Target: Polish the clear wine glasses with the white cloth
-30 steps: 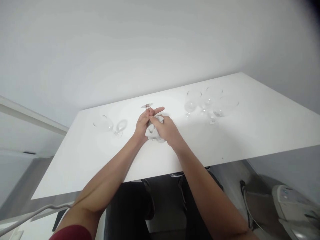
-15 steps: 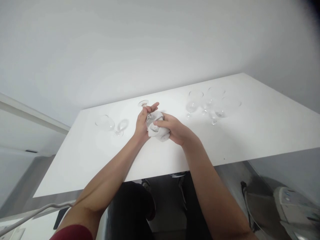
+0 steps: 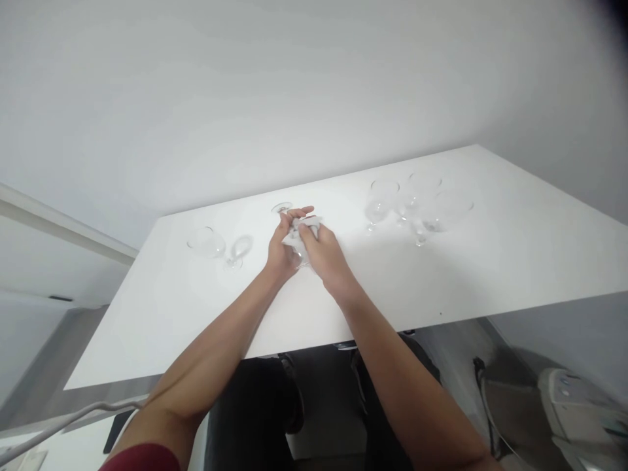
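Over the middle of the white table (image 3: 196, 314), my left hand (image 3: 280, 245) is closed round the stem of a clear wine glass (image 3: 282, 209), whose round foot sticks out above my fingers. My right hand (image 3: 322, 252) is closed on a white cloth (image 3: 300, 234) bunched round the glass's bowl, which is mostly hidden. Both hands press together.
One wine glass (image 3: 209, 242) lies on its side at the left of the table. Several more wine glasses (image 3: 417, 206) stand grouped at the right rear. A plain wall is behind the table. My dark-trousered legs are under its front edge, with a grey appliance (image 3: 579, 405) on the floor at the right.
My right hand has turned with the cloth round the glass, from the side of the bowl back to on top of it. The left hand has hardly moved.
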The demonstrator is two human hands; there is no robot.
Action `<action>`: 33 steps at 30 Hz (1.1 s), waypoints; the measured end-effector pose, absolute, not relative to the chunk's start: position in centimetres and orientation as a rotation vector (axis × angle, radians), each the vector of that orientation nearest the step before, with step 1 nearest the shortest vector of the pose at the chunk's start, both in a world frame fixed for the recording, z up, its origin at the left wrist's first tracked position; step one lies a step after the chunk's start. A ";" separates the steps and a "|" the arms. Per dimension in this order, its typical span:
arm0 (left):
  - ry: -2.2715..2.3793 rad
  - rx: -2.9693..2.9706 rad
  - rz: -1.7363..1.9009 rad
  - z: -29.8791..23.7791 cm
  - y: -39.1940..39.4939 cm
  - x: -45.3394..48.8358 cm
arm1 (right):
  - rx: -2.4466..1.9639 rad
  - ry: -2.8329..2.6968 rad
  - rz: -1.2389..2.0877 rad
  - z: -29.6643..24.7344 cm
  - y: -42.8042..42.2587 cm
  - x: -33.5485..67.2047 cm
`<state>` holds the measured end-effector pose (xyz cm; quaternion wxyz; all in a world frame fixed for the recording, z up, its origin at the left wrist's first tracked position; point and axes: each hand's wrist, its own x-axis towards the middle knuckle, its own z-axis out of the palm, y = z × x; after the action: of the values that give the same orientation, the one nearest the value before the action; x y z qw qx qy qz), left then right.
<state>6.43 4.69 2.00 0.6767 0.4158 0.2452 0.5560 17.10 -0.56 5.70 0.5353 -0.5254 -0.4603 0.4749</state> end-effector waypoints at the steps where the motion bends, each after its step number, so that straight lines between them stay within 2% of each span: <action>1: 0.542 0.947 1.252 1.8 4.8 6.3 | -1.216 -1.139 1.223 5.9 -0.6 17.3; 4: 0.541 1.004 1.242 1.0 5.1 6.4 | -1.079 -1.131 1.419 5.9 -0.5 17.9; 6: 0.568 1.011 1.239 0.6 5.3 6.6 | -1.044 -1.026 1.428 5.5 -0.3 17.9; 14: 0.543 1.009 1.005 0.3 4.9 7.2 | -1.073 -0.802 0.874 4.2 0.4 17.7; 18: 0.447 1.201 0.847 -0.3 4.6 6.8 | -1.074 -0.776 0.797 4.4 0.6 18.6; 28: 0.349 1.217 0.542 0.4 5.6 5.4 | -0.785 -0.811 1.350 5.6 0.1 20.9; 30: 0.372 1.237 0.562 0.3 5.5 5.5 | -0.813 -0.866 1.259 5.5 0.2 21.0; 33: 0.457 1.337 0.633 -0.2 5.2 5.7 | -0.955 -0.942 0.941 5.5 0.4 20.5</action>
<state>5.66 5.16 -0.18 0.7151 0.6036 0.2065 0.2857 20.50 0.43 5.45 0.6829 -0.4257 -0.4199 0.4197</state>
